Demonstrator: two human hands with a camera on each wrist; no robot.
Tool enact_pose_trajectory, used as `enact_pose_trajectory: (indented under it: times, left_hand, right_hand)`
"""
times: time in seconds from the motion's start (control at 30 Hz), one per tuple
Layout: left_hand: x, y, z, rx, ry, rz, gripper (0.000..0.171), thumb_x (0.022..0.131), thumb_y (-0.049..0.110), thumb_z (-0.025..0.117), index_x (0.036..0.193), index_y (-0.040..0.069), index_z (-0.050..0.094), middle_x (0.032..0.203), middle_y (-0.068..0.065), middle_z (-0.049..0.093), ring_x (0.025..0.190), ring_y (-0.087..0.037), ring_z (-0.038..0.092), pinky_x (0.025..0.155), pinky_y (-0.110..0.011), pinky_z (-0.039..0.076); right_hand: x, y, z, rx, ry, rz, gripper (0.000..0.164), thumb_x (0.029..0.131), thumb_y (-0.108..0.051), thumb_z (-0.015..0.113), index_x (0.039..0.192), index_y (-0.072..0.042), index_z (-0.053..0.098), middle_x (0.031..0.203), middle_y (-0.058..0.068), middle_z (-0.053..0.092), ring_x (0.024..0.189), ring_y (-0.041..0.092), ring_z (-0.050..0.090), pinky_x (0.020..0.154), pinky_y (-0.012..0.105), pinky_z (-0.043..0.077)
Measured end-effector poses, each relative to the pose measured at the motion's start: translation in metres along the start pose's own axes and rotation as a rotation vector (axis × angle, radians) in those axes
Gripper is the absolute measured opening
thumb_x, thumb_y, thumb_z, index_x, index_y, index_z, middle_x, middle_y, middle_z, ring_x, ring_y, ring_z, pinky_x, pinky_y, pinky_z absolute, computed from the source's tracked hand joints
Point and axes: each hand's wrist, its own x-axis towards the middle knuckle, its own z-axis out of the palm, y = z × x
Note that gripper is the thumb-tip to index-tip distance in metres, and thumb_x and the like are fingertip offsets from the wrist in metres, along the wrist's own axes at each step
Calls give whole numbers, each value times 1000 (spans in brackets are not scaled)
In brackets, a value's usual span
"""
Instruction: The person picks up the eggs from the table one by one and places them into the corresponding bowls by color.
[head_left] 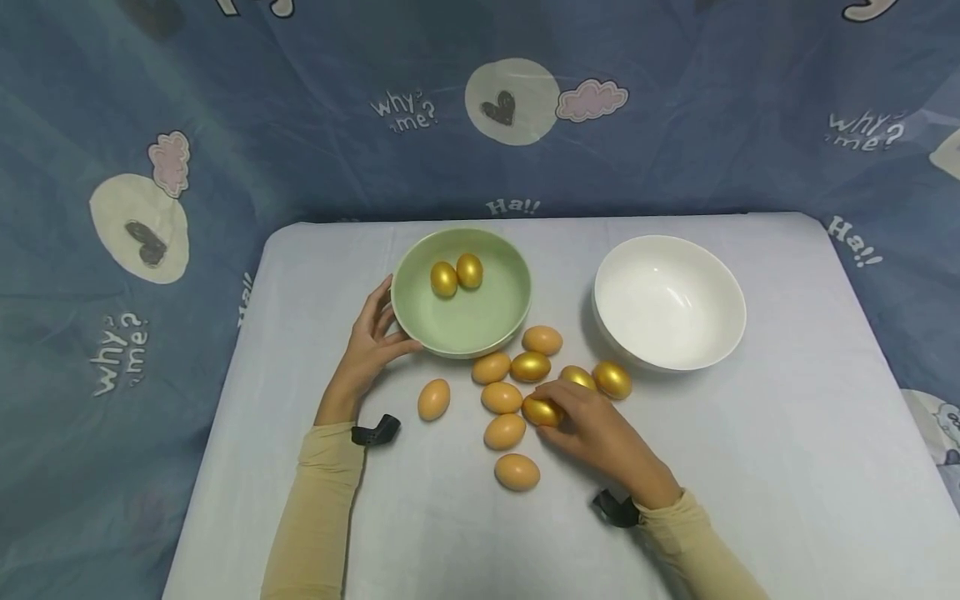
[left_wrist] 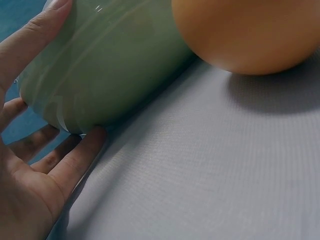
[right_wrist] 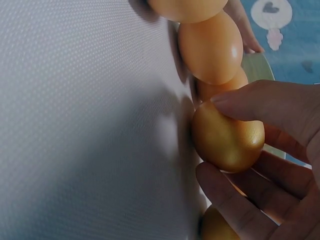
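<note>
My left hand (head_left: 363, 358) rests against the left side of a light green bowl (head_left: 457, 325), its fairly straight fingers and thumb spread along the outer wall. Inside that bowl lie two gold eggs (head_left: 443, 279). With thumb and fingers, my right hand (head_left: 600, 433) pinches another gold egg (right_wrist: 227, 140) low over the table, beside a column of brown eggs (head_left: 502, 397). Around the right hand's fingertips are more gold eggs (head_left: 612, 379). A single brown egg (head_left: 433, 399) sits near the left wrist and looms large in the left wrist view.
A white bowl (head_left: 675, 308) stands at the back right of the white-covered table (head_left: 787, 467). Blue printed cloth (head_left: 315, 117) hangs behind the table. Each wrist carries a small black camera mount (head_left: 377, 431).
</note>
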Motion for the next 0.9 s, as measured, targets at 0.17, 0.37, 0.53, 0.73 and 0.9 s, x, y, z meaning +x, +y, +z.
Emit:
enact_pose_trajectory:
  times: [0.17,0.37,0.53,0.73,0.9]
  left_hand:
    - [-1,0,0,4,-4,6,115,77,-10,85,164,30,23,168,-5,28,155,-30,35,111,-25,54]
    - [-1,0,0,3,-4,10,115,76,-8,86,164,30,23,168,-5,28,155,-30,35,110,-25,55]
    - [-1,0,-1,-5,-8,17,115,76,-9,86,164,30,23,168,-6,28,154,-30,36,110,-25,55]
    - [-1,-1,-1,-10,-9,22,115,76,-12,85,164,30,24,168,-6,28,154,-31,35,109,-26,56]
    - [0,0,0,-8,-4,7,115,76,-9,86,164,30,24,168,-5,28,155,-31,34,109,-25,56]
  right_hand:
    - [0,-1,-3,5,-6,16,40,85,-14,84,122,-15,69,109,-6,70,98,6,62,86,29,61]
    - [0,-2,-8,32,-2,32,39,86,-16,84,123,-16,69,111,-6,71,101,6,63,89,31,61]
    - [0,0,-11,58,17,15,39,86,-14,83,122,-14,69,110,-6,71,100,7,63,87,29,61]
    - [3,0,-14,68,49,-21,42,83,-12,86,121,-12,69,108,-4,71,98,8,63,84,27,60]
    - [9,-2,-20,80,43,-9,45,82,-11,87,123,-10,68,117,2,73,107,15,67,90,32,63]
